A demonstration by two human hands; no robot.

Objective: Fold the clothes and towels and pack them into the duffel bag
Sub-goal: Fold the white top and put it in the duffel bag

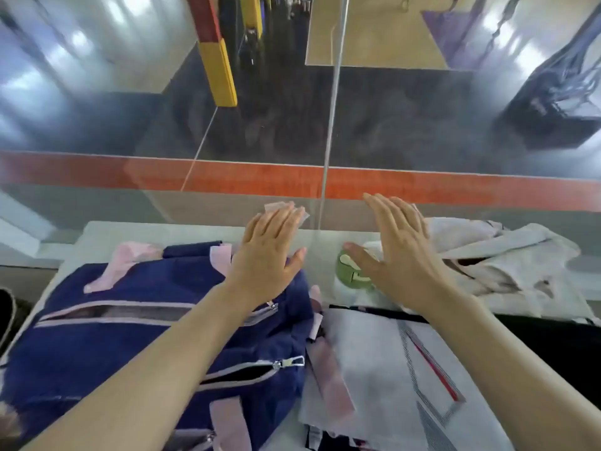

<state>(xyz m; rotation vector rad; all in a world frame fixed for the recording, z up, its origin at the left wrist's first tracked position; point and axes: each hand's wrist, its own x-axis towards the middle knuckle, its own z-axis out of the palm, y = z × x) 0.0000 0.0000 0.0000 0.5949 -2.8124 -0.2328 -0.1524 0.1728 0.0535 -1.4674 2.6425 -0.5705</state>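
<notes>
A navy duffel bag (107, 336) with pink straps and pale zips lies on the left of the white table (169, 232); its top zip is partly open. My left hand (270, 249) hovers flat with straight fingers over the bag's far right end, holding nothing. My right hand (396, 245) is held out flat beside it, above a small green object (349, 271). A white garment with grey and red stripes (390, 379) lies at the front right. A crumpled off-white garment or towel (507, 255) lies at the back right.
A glass wall (292, 125) with an orange band (455, 187) stands right behind the table's far edge. A dark cloth (553, 340) lies at the right edge under the white garment. A small pinkish tag (276, 206) shows beyond my left hand's fingertips.
</notes>
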